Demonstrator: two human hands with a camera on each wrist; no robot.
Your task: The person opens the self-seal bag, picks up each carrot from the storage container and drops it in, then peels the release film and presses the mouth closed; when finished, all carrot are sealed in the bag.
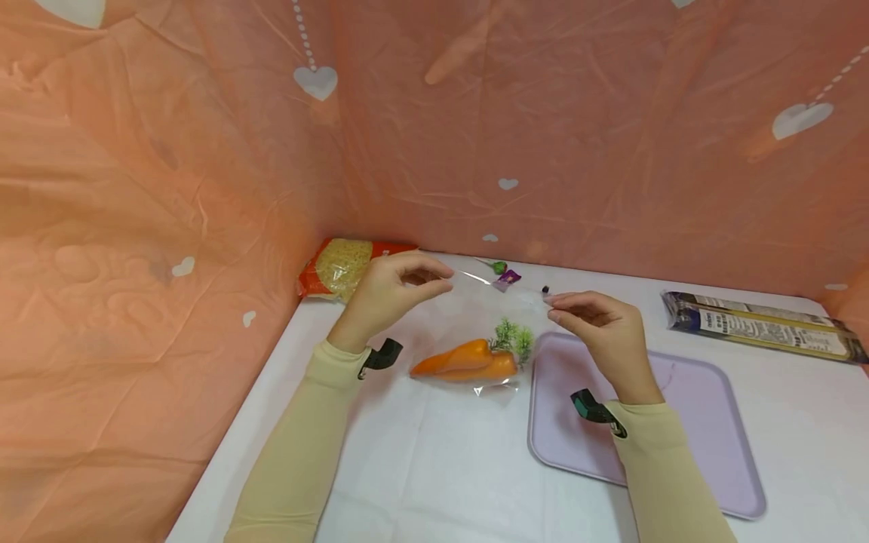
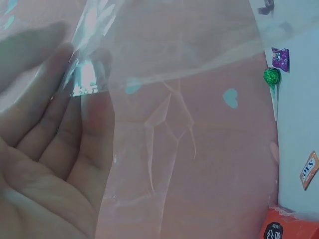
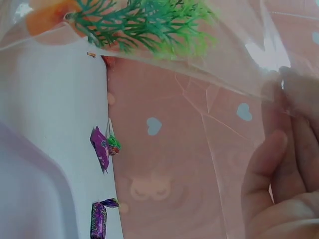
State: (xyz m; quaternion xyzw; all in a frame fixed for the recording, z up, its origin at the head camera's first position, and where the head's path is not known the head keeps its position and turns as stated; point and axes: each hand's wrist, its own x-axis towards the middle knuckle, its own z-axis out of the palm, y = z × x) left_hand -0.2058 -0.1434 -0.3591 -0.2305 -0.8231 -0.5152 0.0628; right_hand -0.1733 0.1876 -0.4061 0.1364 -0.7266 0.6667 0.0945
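A clear plastic bag (image 1: 494,389) hangs between my two hands over the white table. Inside it lie orange carrots (image 1: 468,360) with feathery green tops (image 1: 514,338). My left hand (image 1: 400,290) pinches the bag's upper left corner between thumb and fingers. At the upper right corner, my right hand (image 1: 603,328) pinches the film the same way. In the left wrist view, the film (image 2: 164,45) stretches away from the fingers, shiny at the grip. The right wrist view has the green tops (image 3: 149,25) close behind the film.
A lilac tray (image 1: 706,422) lies under my right forearm. Long dark packs (image 1: 767,328) are at the back right, a red pasta bag (image 1: 344,264) at the back left. Along the back edge lie a green lollipop (image 1: 499,267), purple-wrapped candies (image 3: 99,149) and a small orange packet (image 2: 309,170).
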